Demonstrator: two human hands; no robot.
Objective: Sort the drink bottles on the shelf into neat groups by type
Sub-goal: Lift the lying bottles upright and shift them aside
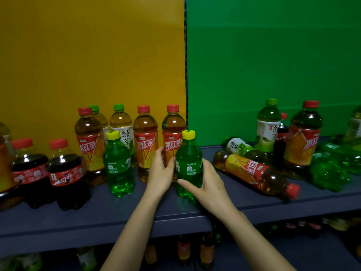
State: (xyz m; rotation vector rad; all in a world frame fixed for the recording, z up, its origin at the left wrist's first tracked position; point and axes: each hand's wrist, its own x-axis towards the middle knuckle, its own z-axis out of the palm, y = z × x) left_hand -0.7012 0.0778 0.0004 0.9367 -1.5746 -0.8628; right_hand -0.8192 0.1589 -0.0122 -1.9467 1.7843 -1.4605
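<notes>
Two cola bottles [67,173] stand at the left of the shelf [78,218]. At mid-shelf is an upright green soda bottle [188,161]. The left hand [160,173] touches its side, grip unclear. The right hand [209,182] wraps around it. A tea bottle [254,173] lies toppled to the right.

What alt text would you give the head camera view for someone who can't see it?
A person's right hand grips an upright yellow-capped green soda bottle on a dark shelf, the left hand close at its other side. Cola bottles and iced tea bottles stand to the left; an iced tea bottle lies tipped over on the right.
</notes>
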